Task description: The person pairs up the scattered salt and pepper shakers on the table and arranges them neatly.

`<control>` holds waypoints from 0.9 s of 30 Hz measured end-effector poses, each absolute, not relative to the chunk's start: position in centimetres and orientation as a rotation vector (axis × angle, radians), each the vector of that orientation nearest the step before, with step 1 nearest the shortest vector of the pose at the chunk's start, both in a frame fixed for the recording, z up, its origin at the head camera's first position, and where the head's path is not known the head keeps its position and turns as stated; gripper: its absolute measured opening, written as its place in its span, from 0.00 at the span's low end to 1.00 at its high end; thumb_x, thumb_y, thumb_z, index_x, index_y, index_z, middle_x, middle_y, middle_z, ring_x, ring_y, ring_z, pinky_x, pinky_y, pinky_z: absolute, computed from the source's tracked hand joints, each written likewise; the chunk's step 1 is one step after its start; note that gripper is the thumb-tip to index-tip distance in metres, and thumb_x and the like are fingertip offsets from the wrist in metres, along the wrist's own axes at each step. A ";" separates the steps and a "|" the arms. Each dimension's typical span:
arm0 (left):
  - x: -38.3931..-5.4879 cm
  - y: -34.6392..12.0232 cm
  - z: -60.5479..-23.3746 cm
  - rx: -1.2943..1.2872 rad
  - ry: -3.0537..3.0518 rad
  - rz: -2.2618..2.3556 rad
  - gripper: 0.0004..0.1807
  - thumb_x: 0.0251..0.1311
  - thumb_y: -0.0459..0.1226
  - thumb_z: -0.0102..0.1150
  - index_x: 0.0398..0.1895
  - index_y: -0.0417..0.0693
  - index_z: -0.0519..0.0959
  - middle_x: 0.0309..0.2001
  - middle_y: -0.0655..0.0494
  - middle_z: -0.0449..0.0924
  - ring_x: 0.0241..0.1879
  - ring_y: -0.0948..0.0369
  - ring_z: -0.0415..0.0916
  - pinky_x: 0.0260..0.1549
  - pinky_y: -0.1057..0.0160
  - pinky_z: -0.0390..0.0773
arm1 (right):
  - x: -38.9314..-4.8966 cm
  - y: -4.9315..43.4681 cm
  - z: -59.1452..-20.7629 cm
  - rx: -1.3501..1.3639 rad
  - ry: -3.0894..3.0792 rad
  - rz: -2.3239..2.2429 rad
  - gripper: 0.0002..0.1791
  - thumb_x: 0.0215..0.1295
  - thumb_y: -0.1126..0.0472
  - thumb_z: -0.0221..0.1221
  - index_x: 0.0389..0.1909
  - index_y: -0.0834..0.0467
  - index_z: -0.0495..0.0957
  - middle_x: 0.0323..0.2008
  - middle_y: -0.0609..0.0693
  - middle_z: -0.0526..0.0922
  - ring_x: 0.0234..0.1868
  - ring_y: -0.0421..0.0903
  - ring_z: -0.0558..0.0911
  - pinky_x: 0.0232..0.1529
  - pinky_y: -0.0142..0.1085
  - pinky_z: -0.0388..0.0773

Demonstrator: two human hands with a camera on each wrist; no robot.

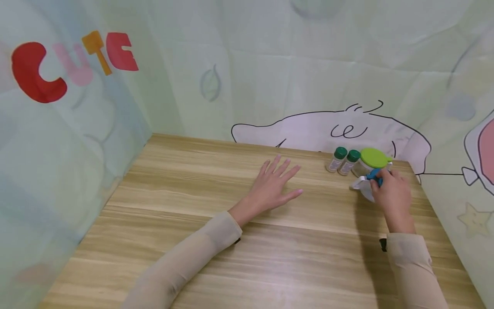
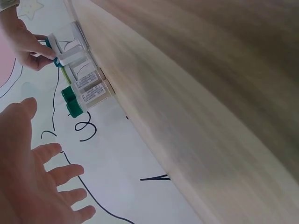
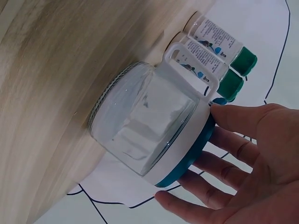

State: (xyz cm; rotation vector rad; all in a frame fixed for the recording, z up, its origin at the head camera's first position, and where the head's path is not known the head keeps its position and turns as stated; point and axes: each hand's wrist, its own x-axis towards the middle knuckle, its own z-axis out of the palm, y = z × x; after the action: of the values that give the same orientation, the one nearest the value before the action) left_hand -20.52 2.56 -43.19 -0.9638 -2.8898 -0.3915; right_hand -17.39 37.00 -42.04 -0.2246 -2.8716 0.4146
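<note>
Fingers [image 3: 224, 170] of the right hand [image 1: 393, 195] clamped round the blue lid [image 3: 189, 157] of a handled glass jar [image 3: 140, 121], at the surface's [image 1: 305, 262] far right, near two green-capped shakers [image 1: 350, 162]. Left hand [image 1: 268, 186] nearer mid-surface, fingers spread apart.

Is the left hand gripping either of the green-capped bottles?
No: in the head view, the left hand has its fingers spread and holds nothing, with a gap between it and both green-capped bottles.

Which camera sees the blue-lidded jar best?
The right wrist view, because the jar looks big, barely covered. The head view shows it partly behind the right hand; the left wrist view, small and distant.
</note>
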 end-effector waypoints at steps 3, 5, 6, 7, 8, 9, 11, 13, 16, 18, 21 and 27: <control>-21.0 3.4 -43.1 -0.973 -2.882 -0.366 0.42 0.76 0.68 0.43 0.86 0.63 0.56 0.85 0.49 0.53 0.86 0.46 0.39 0.82 0.41 0.41 | -17.3 37.1 -42.0 -0.235 -2.875 0.414 0.15 0.76 0.61 0.59 0.50 0.71 0.75 0.51 0.74 0.74 0.49 0.74 0.71 0.52 0.68 0.71; -21.2 3.9 -43.0 -0.980 -2.878 -0.357 0.42 0.76 0.67 0.43 0.86 0.63 0.56 0.85 0.49 0.53 0.86 0.46 0.38 0.82 0.41 0.41 | -17.3 37.1 -41.9 -0.237 -2.880 0.409 0.15 0.76 0.61 0.59 0.50 0.71 0.75 0.51 0.74 0.74 0.50 0.74 0.71 0.52 0.69 0.70; -21.3 4.1 -43.0 -0.982 -2.877 -0.354 0.42 0.76 0.68 0.43 0.86 0.63 0.55 0.85 0.49 0.53 0.86 0.46 0.39 0.81 0.41 0.42 | -17.2 37.1 -41.8 -0.235 -2.880 0.403 0.15 0.76 0.61 0.60 0.50 0.71 0.75 0.52 0.75 0.74 0.50 0.75 0.71 0.52 0.69 0.71; -21.5 4.3 -43.0 -0.985 -2.875 -0.349 0.42 0.76 0.68 0.42 0.86 0.64 0.55 0.85 0.49 0.52 0.86 0.46 0.39 0.81 0.41 0.42 | -17.2 37.0 -41.8 -0.230 -2.878 0.398 0.15 0.76 0.61 0.60 0.50 0.71 0.75 0.52 0.75 0.74 0.50 0.75 0.72 0.52 0.69 0.71; -21.6 4.5 -43.0 -0.987 -2.874 -0.347 0.42 0.76 0.67 0.42 0.86 0.64 0.55 0.85 0.49 0.53 0.86 0.46 0.39 0.81 0.41 0.42 | -17.2 37.0 -41.8 -0.226 -2.876 0.394 0.14 0.76 0.62 0.60 0.50 0.71 0.76 0.52 0.75 0.74 0.50 0.75 0.72 0.52 0.69 0.71; -21.6 4.6 -43.0 -0.992 -2.872 -0.346 0.41 0.76 0.67 0.43 0.86 0.64 0.55 0.85 0.49 0.53 0.86 0.46 0.39 0.81 0.41 0.43 | -17.2 37.0 -41.8 -0.219 -2.877 0.388 0.14 0.76 0.62 0.60 0.50 0.71 0.76 0.52 0.75 0.74 0.50 0.75 0.72 0.52 0.69 0.71; -21.8 4.9 -43.0 -0.997 -2.872 -0.357 0.41 0.77 0.66 0.43 0.86 0.64 0.55 0.85 0.49 0.53 0.86 0.46 0.39 0.81 0.41 0.43 | -17.3 37.0 -41.9 -0.208 -2.875 0.381 0.14 0.76 0.62 0.61 0.50 0.70 0.76 0.53 0.74 0.74 0.51 0.75 0.73 0.52 0.69 0.72; -21.9 5.2 -43.0 -1.006 -2.864 -0.368 0.40 0.77 0.65 0.44 0.86 0.63 0.56 0.84 0.48 0.55 0.86 0.46 0.39 0.81 0.41 0.43 | -17.3 37.0 -41.9 -0.204 -2.873 0.380 0.14 0.75 0.62 0.61 0.49 0.70 0.76 0.52 0.74 0.75 0.51 0.75 0.73 0.51 0.69 0.72; -22.2 5.7 -43.0 -1.019 -2.852 -0.386 0.38 0.79 0.63 0.44 0.86 0.62 0.57 0.84 0.48 0.55 0.85 0.45 0.41 0.81 0.40 0.44 | -17.4 36.9 -41.8 -0.198 -2.868 0.373 0.13 0.75 0.62 0.61 0.49 0.70 0.77 0.52 0.74 0.75 0.50 0.75 0.74 0.50 0.68 0.72; -22.4 6.0 -42.9 -1.024 -2.848 -0.392 0.38 0.79 0.62 0.45 0.86 0.62 0.57 0.84 0.49 0.56 0.85 0.45 0.41 0.81 0.40 0.44 | -17.5 36.9 -41.8 -0.200 -2.875 0.368 0.14 0.75 0.62 0.61 0.49 0.71 0.77 0.52 0.74 0.75 0.49 0.75 0.74 0.49 0.68 0.73; -22.7 6.7 -42.8 -1.026 -2.852 -0.370 0.37 0.79 0.61 0.46 0.86 0.63 0.56 0.84 0.50 0.55 0.85 0.46 0.41 0.81 0.41 0.45 | -17.6 36.9 -41.7 -0.210 -2.897 0.367 0.14 0.75 0.62 0.61 0.50 0.71 0.77 0.52 0.74 0.74 0.50 0.75 0.73 0.49 0.68 0.73; -23.3 8.4 -42.6 -1.030 -2.868 -0.327 0.37 0.79 0.58 0.49 0.86 0.63 0.56 0.85 0.51 0.54 0.86 0.49 0.42 0.81 0.44 0.46 | -17.4 37.0 -41.5 -0.222 -2.908 0.375 0.15 0.76 0.61 0.60 0.51 0.71 0.76 0.53 0.74 0.74 0.50 0.75 0.73 0.49 0.68 0.73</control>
State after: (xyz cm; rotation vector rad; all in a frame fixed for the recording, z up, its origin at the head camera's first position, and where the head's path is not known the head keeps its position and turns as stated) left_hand -23.29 8.37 -42.65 -1.0303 -2.8675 -0.3273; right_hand -17.44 37.00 -41.51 -0.2215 -2.9081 0.3749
